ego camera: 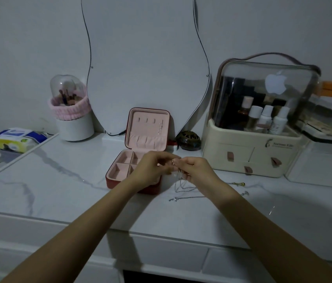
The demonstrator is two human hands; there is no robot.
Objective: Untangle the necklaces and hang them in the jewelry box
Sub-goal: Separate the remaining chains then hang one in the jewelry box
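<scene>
**Both hands pinching tangled chains beside open jewelry box**

Center of frame: left hand (154,168) and right hand (196,170) are meeting fingertip to fingertip, fingers curled narrow, both pinching a bunch of thin silver necklaces (181,180). The chains are hanging down from the pinch in loops and trailing onto the marble tabletop (59,180) just below-right of the hands; one strand w/ a small pendant is lying flat toward lower center. Which strand each hand has: cannot tell, too fine.

Jewelry box (138,152), red outside, pink inside, is sitting open just left of and behind the hands, lid standing upright w/ a row of hooks. One chain (160,127) is already hanging at the right end of the lid. The left hand is covering the box's near-right corner.

Right of center, a gold-tone piece (240,183) is lying on the tabletop, apart from the bunch.

Rest: curvy mirror (146,68) leaning at the wall in upper center; brush holder w/ pink band (71,111) at left; tissue pack (16,139) at far left; cream cosmetics organizer (259,129) w/ clear dome at right; small dark round dish (188,139) btw box and organizer.
</scene>
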